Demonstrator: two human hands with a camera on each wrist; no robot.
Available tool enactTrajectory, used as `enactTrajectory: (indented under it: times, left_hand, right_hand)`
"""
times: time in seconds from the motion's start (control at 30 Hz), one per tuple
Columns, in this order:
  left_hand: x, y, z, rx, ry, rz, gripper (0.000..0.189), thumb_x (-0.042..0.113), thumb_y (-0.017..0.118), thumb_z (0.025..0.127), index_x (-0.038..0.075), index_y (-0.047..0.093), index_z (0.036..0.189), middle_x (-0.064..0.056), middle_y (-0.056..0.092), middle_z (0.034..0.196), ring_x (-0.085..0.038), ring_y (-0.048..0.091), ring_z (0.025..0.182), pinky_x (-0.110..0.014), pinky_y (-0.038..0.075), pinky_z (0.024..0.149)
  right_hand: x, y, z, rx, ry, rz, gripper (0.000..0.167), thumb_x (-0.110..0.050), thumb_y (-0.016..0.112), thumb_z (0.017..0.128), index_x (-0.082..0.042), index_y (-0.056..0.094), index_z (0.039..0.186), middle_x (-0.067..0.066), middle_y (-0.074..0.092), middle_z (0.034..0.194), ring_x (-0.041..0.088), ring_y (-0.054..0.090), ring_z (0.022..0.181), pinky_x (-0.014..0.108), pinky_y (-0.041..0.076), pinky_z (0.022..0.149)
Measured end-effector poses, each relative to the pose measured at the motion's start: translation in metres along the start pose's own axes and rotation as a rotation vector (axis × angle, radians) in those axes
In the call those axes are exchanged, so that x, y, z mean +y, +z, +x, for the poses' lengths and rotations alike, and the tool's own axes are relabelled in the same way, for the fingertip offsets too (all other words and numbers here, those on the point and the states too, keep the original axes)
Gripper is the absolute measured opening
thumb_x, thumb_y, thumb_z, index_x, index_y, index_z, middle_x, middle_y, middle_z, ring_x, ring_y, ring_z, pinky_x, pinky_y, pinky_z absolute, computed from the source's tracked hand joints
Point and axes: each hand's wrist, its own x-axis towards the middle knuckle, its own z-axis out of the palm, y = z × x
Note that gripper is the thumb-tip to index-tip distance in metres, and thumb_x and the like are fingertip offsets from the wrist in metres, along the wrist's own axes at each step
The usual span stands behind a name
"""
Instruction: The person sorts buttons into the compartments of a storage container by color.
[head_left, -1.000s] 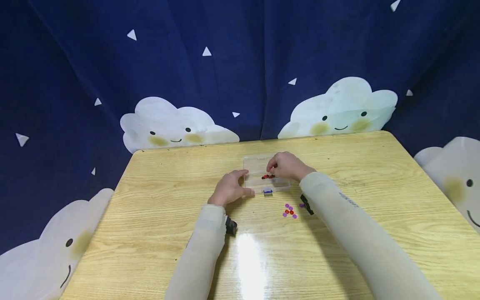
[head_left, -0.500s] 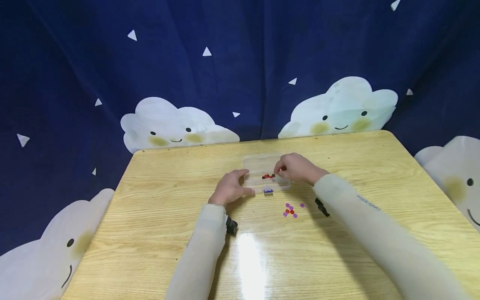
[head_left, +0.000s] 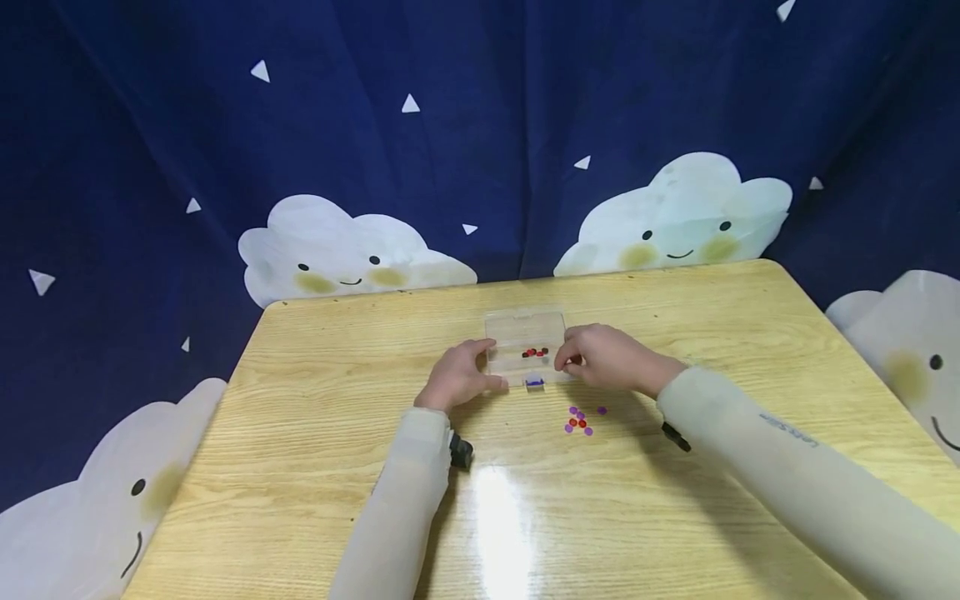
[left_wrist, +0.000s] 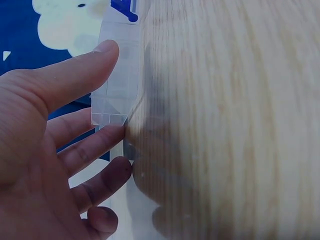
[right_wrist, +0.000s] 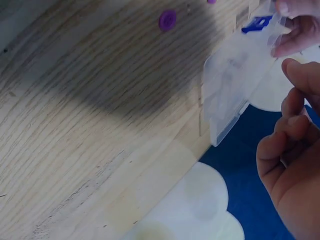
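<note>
A clear plastic box (head_left: pixel 517 365) with its lid (head_left: pixel 525 327) raised stands on the table, a blue latch (head_left: pixel 534 382) at its front. My left hand (head_left: pixel 456 375) grips the box's left end, thumb on the front wall (left_wrist: pixel 115 80) and fingers around the corner. Several red and dark buttons (head_left: pixel 535 353) lie inside. At the box's right end is my right hand (head_left: pixel 603 357), its fingers loosely curled. In the right wrist view nothing shows between its fingertips. In front of the box lie several purple buttons (head_left: pixel 588 432) and red buttons (head_left: pixel 582 424).
The wooden table (head_left: pixel 300 433) reaches back to a dark blue curtain (head_left: pixel 420 167) with smiling clouds. A black wrist device (head_left: pixel 461 452) is on the left wrist and another black device (head_left: pixel 676 436) on the right. Glare lies at the table's front.
My right hand has moved from over the box's inside rightward and nearer to me, past its right end. My left hand has stayed on the box. The buttons on the table look unmoved.
</note>
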Motion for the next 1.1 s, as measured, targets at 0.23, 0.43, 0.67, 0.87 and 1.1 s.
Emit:
enactTrajectory:
  times: [0.23,0.43,0.67,0.87,1.1]
  left_hand:
    - [0.000,0.001,-0.001,-0.001,-0.019,-0.014,0.080,0.035,0.083,0.079,0.024,0.046,0.150,-0.003,0.048,0.153,-0.030,0.040,0.146,-0.049,0.036,0.118]
    - [0.000,0.000,-0.001,0.007,-0.021,-0.010,0.080,0.034,0.083,0.080,0.025,0.046,0.150,-0.004,0.048,0.154,-0.030,0.039,0.146,-0.049,0.036,0.118]
    - [0.000,-0.001,0.000,0.011,-0.017,-0.004,0.079,0.034,0.083,0.079,0.025,0.046,0.149,-0.004,0.048,0.154,-0.030,0.040,0.146,-0.049,0.036,0.118]
    - [-0.001,-0.001,0.000,0.016,-0.008,-0.001,0.079,0.035,0.083,0.079,0.024,0.047,0.149,-0.005,0.048,0.153,-0.030,0.041,0.145,-0.048,0.036,0.118]
    - [0.000,0.001,0.000,0.009,-0.004,0.000,0.079,0.035,0.082,0.079,0.024,0.046,0.149,-0.005,0.048,0.154,-0.030,0.041,0.145,-0.048,0.036,0.118]
  right_hand:
    - [-0.011,0.006,-0.008,-0.004,-0.068,-0.011,0.014,-0.004,0.068,0.088,-0.013,0.078,0.089,-0.007,0.058,0.077,0.004,0.044,0.067,0.020,0.044,0.064]
    - [-0.011,0.015,-0.017,-0.024,-0.056,0.020,0.015,-0.004,0.069,0.087,-0.016,0.076,0.084,-0.009,0.055,0.076,0.003,0.041,0.067,0.019,0.040,0.063]
    - [-0.002,0.032,-0.030,-0.028,-0.040,0.147,0.015,-0.003,0.072,0.085,-0.016,0.079,0.085,-0.008,0.063,0.080,0.000,0.048,0.071,0.019,0.047,0.066]
    - [0.008,0.044,-0.038,-0.058,0.037,0.293,0.015,-0.003,0.072,0.084,-0.016,0.079,0.086,-0.006,0.063,0.080,-0.001,0.051,0.072,0.020,0.049,0.068]
    - [0.011,0.052,-0.040,-0.055,0.036,0.277,0.013,-0.007,0.076,0.082,-0.020,0.078,0.084,-0.008,0.061,0.081,-0.001,0.050,0.073,0.019,0.047,0.069]
